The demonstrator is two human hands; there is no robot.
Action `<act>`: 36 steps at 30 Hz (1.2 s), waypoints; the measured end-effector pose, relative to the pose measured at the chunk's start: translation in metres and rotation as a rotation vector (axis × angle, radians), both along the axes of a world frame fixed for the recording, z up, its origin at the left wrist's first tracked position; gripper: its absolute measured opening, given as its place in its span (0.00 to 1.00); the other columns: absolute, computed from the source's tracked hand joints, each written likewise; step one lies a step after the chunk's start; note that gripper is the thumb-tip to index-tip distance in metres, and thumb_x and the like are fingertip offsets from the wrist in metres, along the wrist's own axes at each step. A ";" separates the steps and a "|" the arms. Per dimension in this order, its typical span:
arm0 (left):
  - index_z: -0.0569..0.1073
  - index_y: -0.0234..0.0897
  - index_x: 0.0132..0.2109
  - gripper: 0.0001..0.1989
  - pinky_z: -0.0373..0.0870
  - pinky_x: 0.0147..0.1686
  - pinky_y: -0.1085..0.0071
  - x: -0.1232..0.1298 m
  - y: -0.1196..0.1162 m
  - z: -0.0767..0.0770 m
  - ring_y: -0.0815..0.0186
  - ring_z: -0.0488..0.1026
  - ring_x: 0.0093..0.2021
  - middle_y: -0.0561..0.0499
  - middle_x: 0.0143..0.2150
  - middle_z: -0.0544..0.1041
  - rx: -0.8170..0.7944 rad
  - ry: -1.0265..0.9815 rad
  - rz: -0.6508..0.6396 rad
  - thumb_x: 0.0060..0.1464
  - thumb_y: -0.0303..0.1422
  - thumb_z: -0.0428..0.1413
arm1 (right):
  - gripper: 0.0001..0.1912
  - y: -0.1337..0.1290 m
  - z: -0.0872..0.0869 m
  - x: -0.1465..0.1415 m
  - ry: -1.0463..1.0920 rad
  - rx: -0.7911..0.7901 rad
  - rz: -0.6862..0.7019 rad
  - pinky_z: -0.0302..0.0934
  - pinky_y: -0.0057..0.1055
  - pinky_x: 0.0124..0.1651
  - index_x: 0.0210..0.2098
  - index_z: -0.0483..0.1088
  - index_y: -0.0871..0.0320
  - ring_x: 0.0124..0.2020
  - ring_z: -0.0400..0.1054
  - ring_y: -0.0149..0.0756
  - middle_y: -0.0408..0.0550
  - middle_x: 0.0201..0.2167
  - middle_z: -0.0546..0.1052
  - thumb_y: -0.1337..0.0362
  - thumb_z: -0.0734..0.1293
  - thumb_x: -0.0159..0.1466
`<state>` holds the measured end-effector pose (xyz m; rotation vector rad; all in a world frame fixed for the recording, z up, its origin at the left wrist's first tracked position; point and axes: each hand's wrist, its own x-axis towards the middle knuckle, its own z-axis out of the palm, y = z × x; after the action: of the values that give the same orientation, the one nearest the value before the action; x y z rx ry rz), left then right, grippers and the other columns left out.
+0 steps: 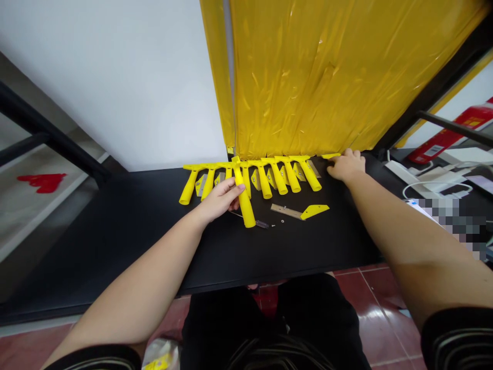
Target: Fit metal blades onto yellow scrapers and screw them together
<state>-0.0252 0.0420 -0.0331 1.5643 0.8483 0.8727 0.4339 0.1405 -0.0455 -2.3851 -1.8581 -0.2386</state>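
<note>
The left hand [223, 197] grasps a yellow tool [247, 208] at centre frame, thumb on top and fingers curled beneath, open handle end toward the bottom of the frame; this grip appears chosen to leave the head end unobstructed. The right hand [349, 165], right of centre, reaches to a yellow piece [330, 155] at the table's far edge; whether its fingers are closed on it cannot be determined. A row of tools [265, 182] stands along that edge, handles toward the viewer, presumably for order and easy pickup. Nearer lie a blade [282, 208], a plate [315, 211] touching its end, a screwdriver [262, 224], a screw [273, 225] and a washer [282, 221], apparently spread so small parts stay visible. The table [327, 252] is matt black. Yellow sheeting [308, 77] covers the upper right, a white panel [115, 77] the upper left; red tiles [389, 295] show below, cables [439, 184] far right.
</note>
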 end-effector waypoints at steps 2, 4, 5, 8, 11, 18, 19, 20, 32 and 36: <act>0.68 0.38 0.40 0.17 0.63 0.19 0.79 0.000 0.000 0.000 0.73 0.69 0.22 0.56 0.25 0.71 -0.005 0.000 0.000 0.69 0.47 0.58 | 0.23 0.000 0.001 -0.003 -0.001 -0.023 -0.007 0.56 0.63 0.63 0.53 0.82 0.56 0.64 0.57 0.70 0.66 0.61 0.71 0.55 0.71 0.61; 0.69 0.38 0.40 0.18 0.63 0.19 0.79 0.000 0.001 0.000 0.73 0.69 0.22 0.56 0.25 0.71 -0.012 -0.001 0.007 0.68 0.48 0.59 | 0.23 -0.005 0.002 -0.006 -0.025 -0.020 0.007 0.57 0.62 0.62 0.53 0.83 0.56 0.64 0.58 0.70 0.67 0.60 0.71 0.56 0.70 0.62; 0.69 0.38 0.41 0.18 0.63 0.19 0.79 0.000 0.001 0.000 0.73 0.69 0.22 0.56 0.25 0.71 -0.013 -0.003 0.013 0.68 0.49 0.59 | 0.22 -0.010 0.002 -0.008 -0.046 -0.011 0.024 0.58 0.62 0.62 0.53 0.83 0.56 0.64 0.59 0.69 0.67 0.60 0.72 0.56 0.70 0.63; 0.69 0.38 0.41 0.18 0.63 0.19 0.79 0.000 0.001 0.000 0.73 0.70 0.22 0.56 0.26 0.72 -0.010 -0.010 0.030 0.67 0.49 0.60 | 0.19 -0.035 0.002 -0.013 -0.117 0.009 0.098 0.62 0.59 0.58 0.50 0.84 0.55 0.61 0.63 0.67 0.65 0.56 0.76 0.58 0.67 0.66; 0.69 0.38 0.40 0.18 0.64 0.19 0.79 0.000 0.000 0.001 0.73 0.69 0.22 0.55 0.26 0.72 -0.008 -0.015 0.022 0.67 0.49 0.60 | 0.17 -0.073 -0.001 -0.014 -0.128 -0.009 0.168 0.66 0.51 0.54 0.48 0.84 0.56 0.54 0.71 0.60 0.62 0.51 0.80 0.59 0.65 0.68; 0.69 0.39 0.40 0.16 0.63 0.19 0.80 0.002 0.000 0.002 0.73 0.70 0.22 0.55 0.26 0.72 -0.031 -0.013 0.017 0.68 0.46 0.60 | 0.06 -0.150 -0.001 -0.001 0.183 -0.139 0.221 0.72 0.44 0.45 0.36 0.80 0.53 0.38 0.80 0.51 0.52 0.34 0.84 0.63 0.69 0.64; 0.69 0.39 0.40 0.15 0.63 0.19 0.80 0.003 0.000 0.002 0.73 0.70 0.22 0.55 0.26 0.72 -0.032 -0.011 0.014 0.68 0.45 0.59 | 0.04 -0.154 0.000 0.001 0.241 -0.149 0.244 0.72 0.43 0.44 0.35 0.78 0.52 0.37 0.80 0.50 0.50 0.33 0.84 0.63 0.69 0.63; 0.69 0.39 0.40 0.15 0.63 0.19 0.80 0.003 0.000 0.001 0.73 0.70 0.22 0.55 0.26 0.72 -0.032 -0.011 0.011 0.68 0.45 0.59 | 0.03 -0.156 0.002 0.002 0.291 -0.159 0.258 0.72 0.43 0.44 0.34 0.78 0.51 0.36 0.80 0.49 0.49 0.33 0.84 0.64 0.70 0.62; 0.70 0.38 0.39 0.17 0.63 0.19 0.79 0.002 0.000 0.004 0.73 0.69 0.20 0.55 0.23 0.72 -0.013 -0.033 0.021 0.68 0.46 0.60 | 0.05 -0.152 0.020 -0.013 0.305 -0.258 0.250 0.67 0.39 0.39 0.30 0.76 0.51 0.33 0.77 0.46 0.47 0.29 0.82 0.64 0.69 0.63; 0.70 0.38 0.40 0.17 0.64 0.19 0.79 0.002 0.000 0.003 0.73 0.69 0.22 0.55 0.25 0.72 -0.025 -0.027 0.023 0.67 0.47 0.60 | 0.07 -0.173 0.027 -0.074 0.481 -0.218 0.638 0.66 0.37 0.41 0.38 0.77 0.53 0.36 0.75 0.42 0.48 0.35 0.81 0.60 0.66 0.69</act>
<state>-0.0231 0.0419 -0.0303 1.5206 0.8566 0.8949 0.3597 -0.0323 -0.0190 -1.6047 -2.3163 0.5601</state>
